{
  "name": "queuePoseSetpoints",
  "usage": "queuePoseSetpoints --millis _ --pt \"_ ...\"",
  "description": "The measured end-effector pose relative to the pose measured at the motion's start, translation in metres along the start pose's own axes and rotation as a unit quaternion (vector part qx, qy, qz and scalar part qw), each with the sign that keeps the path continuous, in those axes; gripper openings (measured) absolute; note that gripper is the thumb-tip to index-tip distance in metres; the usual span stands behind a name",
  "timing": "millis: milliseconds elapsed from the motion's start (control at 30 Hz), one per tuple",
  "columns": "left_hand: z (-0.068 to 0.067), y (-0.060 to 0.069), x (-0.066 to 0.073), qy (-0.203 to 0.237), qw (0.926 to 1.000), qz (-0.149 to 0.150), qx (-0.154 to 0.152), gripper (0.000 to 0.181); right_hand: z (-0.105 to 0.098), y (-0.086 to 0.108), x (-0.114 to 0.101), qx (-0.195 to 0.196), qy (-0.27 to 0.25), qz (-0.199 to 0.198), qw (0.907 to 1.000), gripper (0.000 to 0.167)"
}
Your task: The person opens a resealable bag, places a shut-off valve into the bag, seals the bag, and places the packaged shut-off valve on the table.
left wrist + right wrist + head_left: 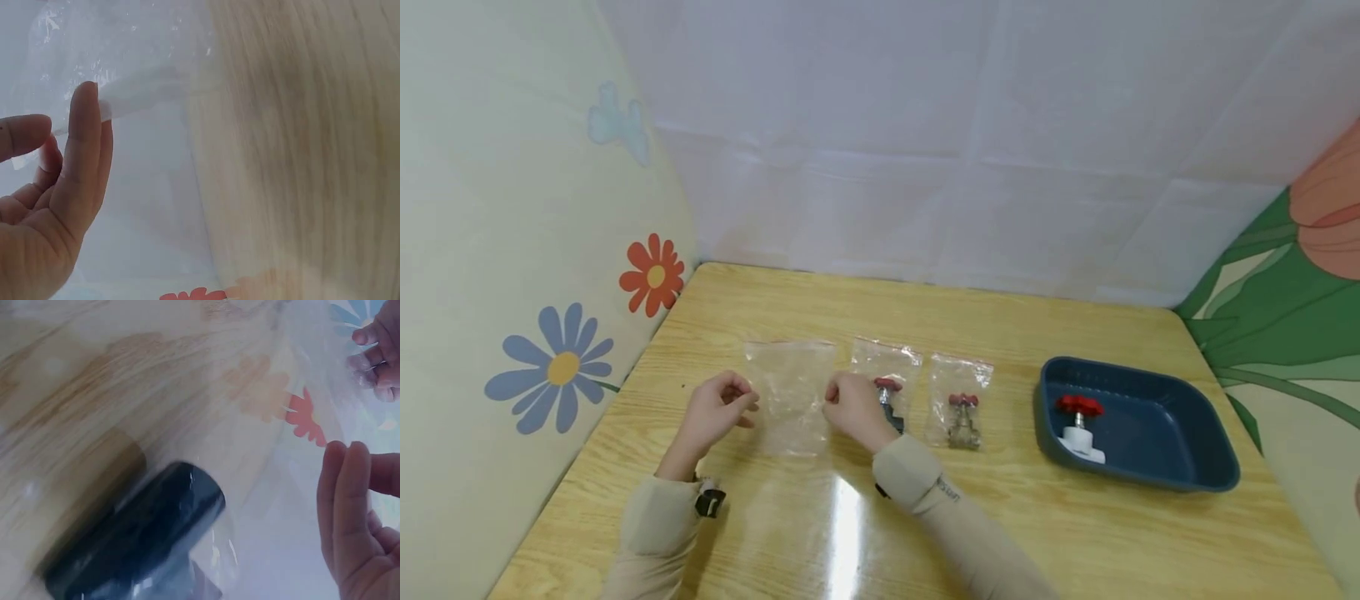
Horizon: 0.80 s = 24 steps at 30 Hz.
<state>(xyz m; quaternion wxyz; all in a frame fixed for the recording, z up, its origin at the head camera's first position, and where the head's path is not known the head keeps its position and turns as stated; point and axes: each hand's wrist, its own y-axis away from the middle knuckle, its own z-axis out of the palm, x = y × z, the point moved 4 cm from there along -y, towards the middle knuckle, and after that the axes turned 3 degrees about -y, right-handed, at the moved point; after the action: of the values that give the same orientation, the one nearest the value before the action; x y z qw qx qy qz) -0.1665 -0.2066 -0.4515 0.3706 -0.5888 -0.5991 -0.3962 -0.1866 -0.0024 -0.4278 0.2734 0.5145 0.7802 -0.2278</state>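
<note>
A clear zip bag (788, 400), with nothing visible inside, lies between the two hands on the wooden table (760, 542). At the bag's right edge my right hand (859, 408) pinches the thin film, its fingertips and thumb together. My left hand (718, 412) is by the left edge, its fingers loosely bent and a gap between thumb and forefinger. Whether it touches the film is unclear. Partly behind the right hand is a second zip bag (867, 357) holding a dark valve (891, 408) with a red handwheel. The valve's dark pipe end (156, 519) shows close up in the right wrist view.
Right of that, a third zip bag (951, 375) holds a brass-coloured valve (963, 429) with a red handwheel. Farther right stands a dark blue tray (1150, 479), with a white valve (1078, 440) with a red handwheel in its left end. Cloth-covered walls border the table.
</note>
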Motion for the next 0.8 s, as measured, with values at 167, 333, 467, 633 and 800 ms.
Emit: queuePoseSetpoints --millis 167,333,467,633,800 --pt "0.009 0.003 0.01 0.024 0.9991 0.027 -0.022 0.003 -0.013 0.01 0.003 0.015 0.017 -0.019 0.9996 0.008" --pt "0.02 0.005 0.021 0.039 0.9973 0.047 -0.04 0.004 -0.024 0.02 0.013 0.036 0.02 -0.052 0.9978 0.008" --pt "0.03 0.006 0.029 0.035 0.9958 0.059 -0.061 0.005 -0.031 0.027 0.023 0.031 0.005 -0.052 0.9982 0.009" --pt "0.04 0.006 0.033 0.023 0.9936 0.077 -0.08 0.008 -0.038 0.037 0.032 0.003 -0.022 -0.028 0.9994 0.008" --pt "0.052 0.007 0.037 0.023 0.9897 0.099 -0.101 0.01 -0.045 0.049 0.041 0.004 -0.048 -0.025 0.9985 0.005"
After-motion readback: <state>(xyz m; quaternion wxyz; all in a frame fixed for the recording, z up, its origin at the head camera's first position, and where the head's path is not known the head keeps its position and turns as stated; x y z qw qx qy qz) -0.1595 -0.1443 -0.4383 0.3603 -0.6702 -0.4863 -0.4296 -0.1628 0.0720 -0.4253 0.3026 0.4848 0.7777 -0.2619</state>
